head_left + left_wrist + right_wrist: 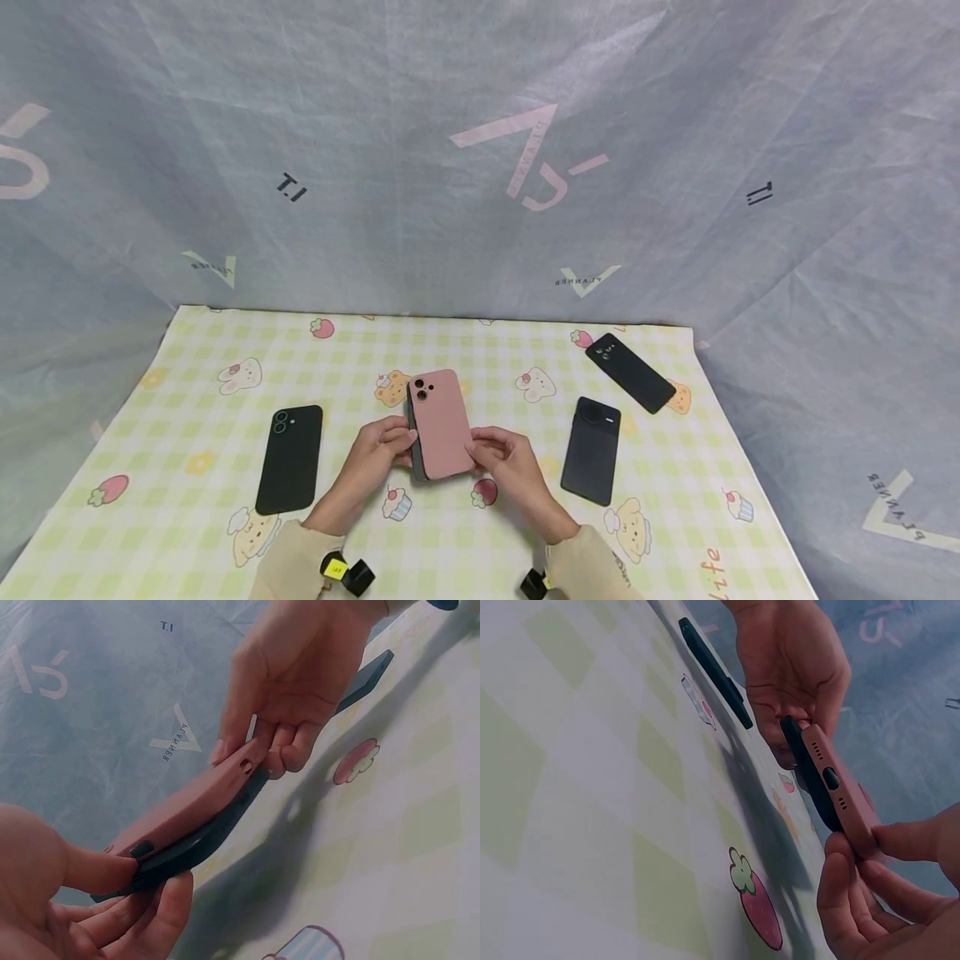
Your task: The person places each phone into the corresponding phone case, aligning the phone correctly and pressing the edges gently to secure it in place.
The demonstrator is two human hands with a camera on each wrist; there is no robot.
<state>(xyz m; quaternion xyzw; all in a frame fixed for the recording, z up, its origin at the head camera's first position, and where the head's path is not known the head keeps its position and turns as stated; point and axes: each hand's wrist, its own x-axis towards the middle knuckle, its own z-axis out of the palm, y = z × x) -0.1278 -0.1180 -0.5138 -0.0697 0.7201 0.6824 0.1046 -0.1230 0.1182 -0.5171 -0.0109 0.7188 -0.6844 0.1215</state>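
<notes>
Above the checked cloth, both hands hold a pink phone case together with a dark phone beneath it. The two are offset, so a dark edge shows along the case's left side. My left hand pinches the left side, thumb on the upper face and fingers below. At the lower right corner my right hand grips the pair between thumb and fingers. A port opening and small holes show on the pink end in the right wrist view. Most of the dark phone's face is hidden.
A black phone lies to the left of the hands. On the right lie a dark phone with a round camera and, farther back, another black one. The cloth-covered table ends at a grey-blue curtain.
</notes>
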